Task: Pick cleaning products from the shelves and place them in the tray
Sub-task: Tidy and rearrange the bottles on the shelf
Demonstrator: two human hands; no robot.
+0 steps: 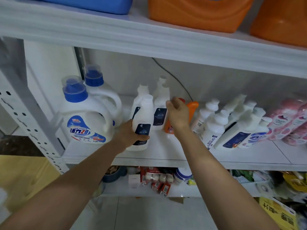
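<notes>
My left hand (128, 132) grips a white bottle with a dark blue label (144, 117) standing at the front of the middle shelf (166, 159). Two more white bottles of the same kind (160, 103) stand just behind it. My right hand (178, 113) hovers with fingers loosely spread in front of the rear white bottle and an orange bottle (191, 107), holding nothing. No tray is in view.
Two large white detergent jugs with blue caps (83, 117) stand to the left. Leaning white bottles (232, 127) and pink packs (292, 123) fill the right. Blue and orange jugs (199, 12) sit on the upper shelf. Small goods crowd the lower shelf (157, 180).
</notes>
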